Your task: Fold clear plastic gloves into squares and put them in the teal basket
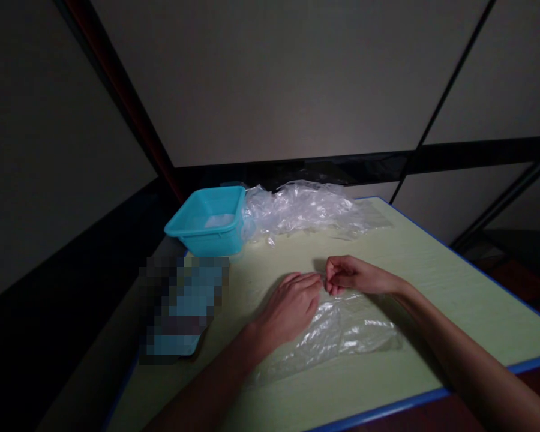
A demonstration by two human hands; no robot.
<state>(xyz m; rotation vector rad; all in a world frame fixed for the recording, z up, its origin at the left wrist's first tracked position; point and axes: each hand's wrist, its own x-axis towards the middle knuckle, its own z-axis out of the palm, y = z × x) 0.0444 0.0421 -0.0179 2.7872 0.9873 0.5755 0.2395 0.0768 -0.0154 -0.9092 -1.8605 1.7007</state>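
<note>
A clear plastic bag (337, 333) lies spread on the table in front of me, its far edge up by my hands. My left hand (292, 303) rests on the bag's upper part, fingers together and bent over at that edge; the thumb side faces me. Close beside it, my right hand (348, 275) is curled, with thumb and fingers pinched at the same edge of the bag. The fingertips of both hands are partly hidden. A narrow gap separates the two hands.
A turquoise plastic basin (211, 240) with something whitish inside stands at the back left. Beside it, a heap of crumpled clear plastic bags (306, 210) lies along the back. A blurred-out light-blue object (193, 300) lies on the left. The pale green table (450, 300) has blue edging.
</note>
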